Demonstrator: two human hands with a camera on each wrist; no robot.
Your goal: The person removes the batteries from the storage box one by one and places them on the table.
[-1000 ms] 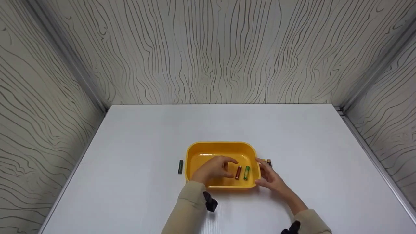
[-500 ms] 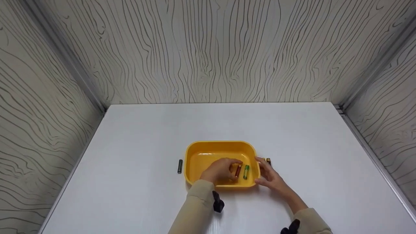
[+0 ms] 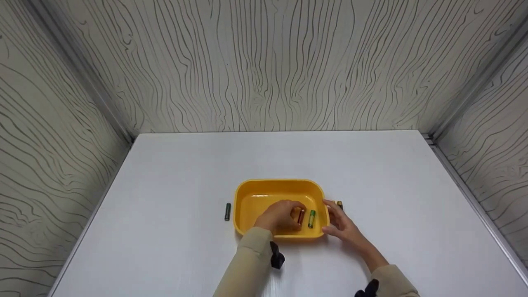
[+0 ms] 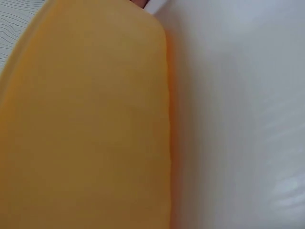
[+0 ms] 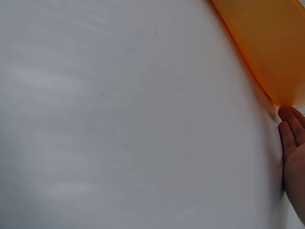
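Note:
A yellow plastic bin [image 3: 278,186] stands on the white table, its outer wall [image 4: 95,124] filling much of the left wrist view. Inside it, my left hand [image 3: 279,215] pinches a red battery [image 3: 301,216] between thumb and forefinger, at its two ends. Just right of that battery lies a green battery [image 3: 312,218] on the bin floor. My right hand [image 3: 345,229] touches the bin's right end with thumb and fingers spread apart; in the right wrist view its fingertips [image 5: 286,113] meet the bin's lower edge. The left wrist view hides the left hand's fingers.
A dark green battery [image 3: 227,211] lies on the table left of the bin. Beyond the right hand's fingers, black-and-gold batteries [image 3: 340,205] show partly. Wood-patterned panels [image 3: 264,66] enclose the table at the back and sides.
My left hand has moved right inside the bin and its thumb and forefinger have closed on the red battery. The right hand stays at the bin's right end.

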